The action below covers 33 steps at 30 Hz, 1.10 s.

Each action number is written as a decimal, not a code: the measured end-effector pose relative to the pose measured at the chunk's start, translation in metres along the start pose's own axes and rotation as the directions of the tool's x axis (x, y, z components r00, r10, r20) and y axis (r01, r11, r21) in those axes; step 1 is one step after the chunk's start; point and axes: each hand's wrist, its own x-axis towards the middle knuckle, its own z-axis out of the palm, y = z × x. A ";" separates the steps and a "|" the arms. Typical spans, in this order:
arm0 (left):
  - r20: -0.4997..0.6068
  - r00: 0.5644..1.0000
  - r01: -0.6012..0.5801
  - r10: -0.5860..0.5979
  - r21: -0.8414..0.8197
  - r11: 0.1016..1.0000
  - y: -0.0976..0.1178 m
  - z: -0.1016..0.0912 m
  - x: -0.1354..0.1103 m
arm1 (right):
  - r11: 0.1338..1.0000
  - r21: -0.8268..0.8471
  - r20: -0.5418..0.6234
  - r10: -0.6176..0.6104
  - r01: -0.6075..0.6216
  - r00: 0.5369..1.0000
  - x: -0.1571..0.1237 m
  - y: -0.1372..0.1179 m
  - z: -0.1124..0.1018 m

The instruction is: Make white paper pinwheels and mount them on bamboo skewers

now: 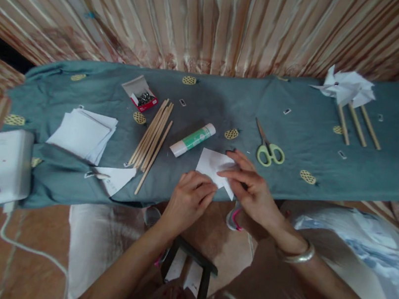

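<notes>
A small white sheet of paper (208, 158), cut or folded into flaps, lies at the near edge of the cloth-covered table. My left hand (190, 198) pinches its near side with closed fingers. From the right, my right hand (253, 190) grips the paper, with a fingertip on its face and the thumb by a pointed flap. Just behind the paper lies a glue stick (193, 139) with a green and white label. Scissors (269, 150) with light green handles rest beyond my right hand, blades pointing away.
On the left are wooden sticks (152, 135), an open red box of small metal pieces (143, 98), stacked white paper (80, 134), a paper scrap (120, 180) and a white device (4, 168) with a cable. Paper pinwheels (351, 87) on sticks lie at the far right.
</notes>
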 end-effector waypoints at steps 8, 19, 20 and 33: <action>0.043 0.998 -0.042 0.040 0.038 0.998 -0.003 -0.008 0.003 | 0.998 -0.049 -0.011 0.042 -0.043 0.999 0.010 0.002 -0.015; 0.030 0.996 -0.085 0.082 0.142 0.986 0.004 -0.028 0.005 | 0.997 -0.066 0.061 0.042 -0.038 0.997 0.004 -0.010 -0.020; 0.046 0.994 -0.104 0.099 0.143 0.984 0.009 -0.023 0.004 | 0.997 -0.074 0.060 0.038 -0.034 0.997 0.004 -0.009 -0.019; 0.123 0.985 -0.150 0.125 0.227 0.962 0.007 -0.016 -0.003 | 0.995 -0.091 0.136 -0.031 0.044 0.990 0.001 -0.006 -0.030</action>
